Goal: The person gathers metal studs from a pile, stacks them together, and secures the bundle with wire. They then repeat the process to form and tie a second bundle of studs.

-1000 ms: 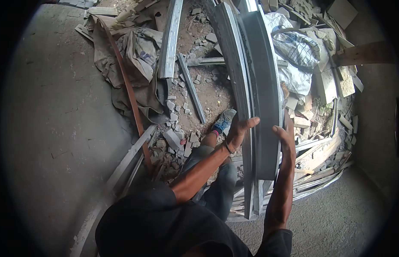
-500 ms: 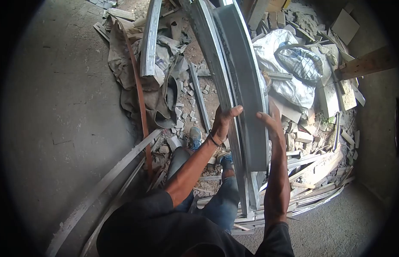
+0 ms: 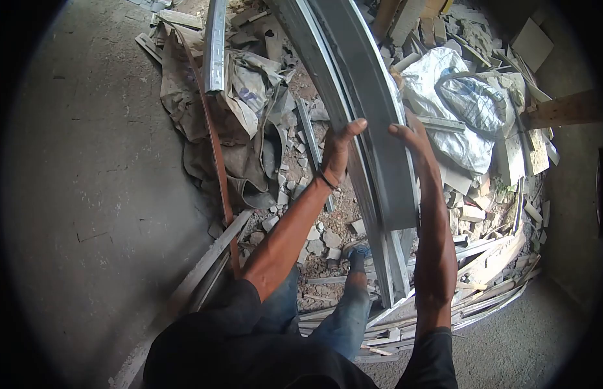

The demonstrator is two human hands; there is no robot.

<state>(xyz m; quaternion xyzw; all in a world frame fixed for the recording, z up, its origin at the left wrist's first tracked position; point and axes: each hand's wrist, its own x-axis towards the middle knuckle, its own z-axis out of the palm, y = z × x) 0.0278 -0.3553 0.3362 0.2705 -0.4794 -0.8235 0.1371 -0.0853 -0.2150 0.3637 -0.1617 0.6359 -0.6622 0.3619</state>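
A bundle of long grey metal channels (image 3: 378, 123) runs from the top edge of the view down to my lap, held between both hands. On its left side my left hand (image 3: 339, 148) is closed round the edge, thumb on top, a dark band at the wrist. Along the right edge my right hand (image 3: 413, 137) grips it with the thumb on the upper face; its other fingers are hidden beneath. The near ends are uneven, with narrower profiles (image 3: 393, 272) reaching further toward me than the wide channel.
Broken rubble (image 3: 324, 240) covers the ground around my feet. A white sack (image 3: 437, 84) lies at the right, near a wooden beam (image 3: 560, 111). Crumpled brown sacking (image 3: 185, 97), a rusty bar (image 3: 217, 165) and another metal profile (image 3: 215, 48) are at the left. Long strips (image 3: 489, 285) lie at lower right.
Both hands and the metal channels have shifted slightly up and right in view. The view has moved, and one of my shoes at the left is no longer visible.
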